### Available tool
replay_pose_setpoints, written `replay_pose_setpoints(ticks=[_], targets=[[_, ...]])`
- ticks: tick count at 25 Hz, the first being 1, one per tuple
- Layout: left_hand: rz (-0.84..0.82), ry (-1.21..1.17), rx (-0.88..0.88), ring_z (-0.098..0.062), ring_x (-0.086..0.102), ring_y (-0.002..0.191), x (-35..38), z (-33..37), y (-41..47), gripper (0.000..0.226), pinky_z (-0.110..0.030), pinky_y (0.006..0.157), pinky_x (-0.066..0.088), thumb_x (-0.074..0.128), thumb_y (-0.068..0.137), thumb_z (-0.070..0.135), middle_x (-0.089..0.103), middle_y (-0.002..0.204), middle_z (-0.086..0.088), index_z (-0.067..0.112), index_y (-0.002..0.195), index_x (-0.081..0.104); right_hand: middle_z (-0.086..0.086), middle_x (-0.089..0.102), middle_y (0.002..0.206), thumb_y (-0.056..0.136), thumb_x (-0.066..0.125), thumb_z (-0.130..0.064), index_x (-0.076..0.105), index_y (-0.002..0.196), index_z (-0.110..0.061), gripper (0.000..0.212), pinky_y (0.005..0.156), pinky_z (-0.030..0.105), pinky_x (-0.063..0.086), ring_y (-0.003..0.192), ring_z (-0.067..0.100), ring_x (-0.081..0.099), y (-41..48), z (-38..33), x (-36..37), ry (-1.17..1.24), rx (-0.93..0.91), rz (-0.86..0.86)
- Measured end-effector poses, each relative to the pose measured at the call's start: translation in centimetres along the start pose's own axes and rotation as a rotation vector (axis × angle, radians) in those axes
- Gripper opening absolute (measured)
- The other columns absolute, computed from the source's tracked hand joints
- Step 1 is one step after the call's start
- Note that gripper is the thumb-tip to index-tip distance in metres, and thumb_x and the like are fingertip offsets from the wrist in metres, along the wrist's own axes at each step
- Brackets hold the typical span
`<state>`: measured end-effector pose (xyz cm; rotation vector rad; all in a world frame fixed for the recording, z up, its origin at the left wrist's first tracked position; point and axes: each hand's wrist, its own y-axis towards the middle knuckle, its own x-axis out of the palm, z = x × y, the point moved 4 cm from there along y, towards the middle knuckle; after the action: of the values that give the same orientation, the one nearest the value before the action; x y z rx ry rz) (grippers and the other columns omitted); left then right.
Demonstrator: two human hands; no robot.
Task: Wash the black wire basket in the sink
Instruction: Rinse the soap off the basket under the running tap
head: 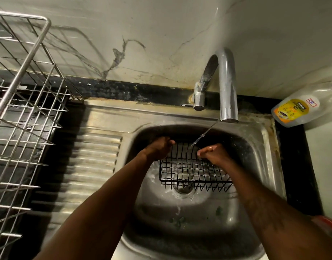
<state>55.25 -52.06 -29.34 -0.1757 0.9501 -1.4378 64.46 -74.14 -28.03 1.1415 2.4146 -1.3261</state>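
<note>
Two grips clamp the black wire basket point(191, 172): the left grip point(158, 148) curls round its far left corner, the right grip point(213, 153) round its far right rim. The basket sits between them inside the sink point(263, 147), over the drain point(183, 189). A thin water stream point(203, 135) from the tap point(227, 85) reaches the basket's far rim, just beside the right grip.

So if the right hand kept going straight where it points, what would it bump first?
The right hand grips the black wire basket. Past that, probably the thin water stream, then the sink at its back wall; depth is unclear.
</note>
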Motion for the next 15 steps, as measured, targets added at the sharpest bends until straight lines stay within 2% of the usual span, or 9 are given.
replay_pose_setpoints(ticks=[2, 3, 5, 6, 8, 9, 11, 13, 15], targets=[[0.002, 0.037, 0.008, -0.016, 0.052, 0.059, 0.2, 0.2, 0.1, 0.031, -0.029, 0.059, 0.042, 0.044, 0.106, 0.036, 0.053, 0.069, -0.003, 0.009, 0.098, 0.058, 0.001, 0.076, 0.087, 0.084, 0.079, -0.018, 0.078, 0.085, -0.016, 0.002, 0.071, 0.020, 0.052, 0.080, 0.010, 0.068, 0.2, 0.3, 0.2, -0.134, 0.040, 0.067], [0.001, 0.050, 0.011, -0.023, 0.058, 0.064, 0.3, 0.4, 0.0, 0.033, -0.031, 0.064, 0.043, 0.044, 0.106, 0.037, 0.059, 0.074, -0.010, 0.008, 0.100, 0.060, 0.002, 0.075, 0.083, 0.084, 0.078, -0.024, 0.077, 0.081, -0.017, 0.007, 0.067, 0.022, 0.052, 0.074, 0.011, 0.067, 0.3, -0.5, 1.3, -0.232, 0.026, 0.071], [0.011, 0.068, 0.017, -0.033, 0.066, 0.080, 0.1, 0.5, 0.0, 0.032, -0.030, 0.068, 0.045, 0.047, 0.105, 0.035, 0.067, 0.088, -0.020, 0.007, 0.099, 0.062, 0.000, 0.070, 0.078, 0.082, 0.076, -0.032, 0.072, 0.079, -0.020, 0.012, 0.063, 0.025, 0.051, 0.073, 0.014, 0.065, 0.5, -3.1, 5.3, -0.436, -0.098, -0.030], [0.013, 0.075, 0.019, -0.029, 0.065, 0.079, -0.2, 0.7, -0.5, 0.029, -0.027, 0.066, 0.046, 0.048, 0.105, 0.033, 0.067, 0.087, -0.017, 0.009, 0.097, 0.062, 0.000, 0.069, 0.079, 0.081, 0.075, -0.033, 0.071, 0.081, -0.022, 0.011, 0.063, 0.026, 0.050, 0.074, 0.015, 0.065, 0.4, -4.4, 7.1, -0.453, -0.159, -0.086], [0.006, 0.015, -0.011, -0.015, 0.055, 0.061, -0.5, 0.7, -1.5, 0.021, -0.017, 0.049, 0.043, 0.047, 0.106, 0.024, 0.057, 0.073, -0.006, 0.012, 0.091, 0.055, 0.000, 0.071, 0.081, 0.081, 0.073, -0.028, 0.074, 0.084, -0.026, 0.004, 0.066, 0.029, 0.053, 0.076, 0.018, 0.066, 0.7, -5.7, 8.4, -0.325, -0.164, -0.163], [0.007, -0.001, -0.029, -0.012, 0.047, 0.055, -0.7, 0.5, -2.0, 0.020, -0.013, 0.040, 0.036, 0.044, 0.107, 0.019, 0.050, 0.067, -0.004, 0.013, 0.090, 0.051, -0.002, 0.071, 0.081, 0.084, 0.074, -0.024, 0.076, 0.086, -0.027, 0.005, 0.069, 0.030, 0.055, 0.079, 0.016, 0.067, 1.1, -5.4, 7.9, -0.252, -0.142, -0.176], [0.045, -0.010, -0.052, -0.012, 0.039, 0.049, -1.1, -0.2, -2.4, 0.023, -0.013, 0.032, 0.029, 0.043, 0.108, 0.018, 0.041, 0.062, -0.002, 0.015, 0.086, 0.047, -0.010, 0.072, 0.081, 0.084, 0.079, -0.022, 0.079, 0.083, -0.028, 0.007, 0.081, 0.031, 0.057, 0.084, 0.010, 0.068, 1.1, -3.8, 5.5, -0.211, -0.090, -0.116], [0.055, 0.011, -0.049, -0.013, 0.039, 0.050, -1.4, -0.8, -2.8, 0.024, -0.016, 0.036, 0.033, 0.042, 0.108, 0.021, 0.040, 0.063, -0.002, 0.015, 0.086, 0.049, -0.011, 0.074, 0.082, 0.082, 0.082, -0.027, 0.077, 0.077, -0.030, 0.007, 0.088, 0.035, 0.057, 0.084, 0.008, 0.068, 1.2, -1.6, 3.0, -0.322, -0.028, 0.009], [0.028, 0.063, -0.059, -0.019, 0.050, 0.062, -1.4, -0.9, -2.7, 0.023, -0.023, 0.056, 0.048, 0.041, 0.108, 0.024, 0.044, 0.069, 0.000, 0.008, 0.104, 0.058, -0.006, 0.072, 0.081, 0.082, 0.081, -0.039, 0.074, 0.079, -0.026, 0.015, 0.082, 0.035, 0.057, 0.080, 0.010, 0.067, 1.4, -0.9, 2.2, -0.473, -0.033, 0.057]])
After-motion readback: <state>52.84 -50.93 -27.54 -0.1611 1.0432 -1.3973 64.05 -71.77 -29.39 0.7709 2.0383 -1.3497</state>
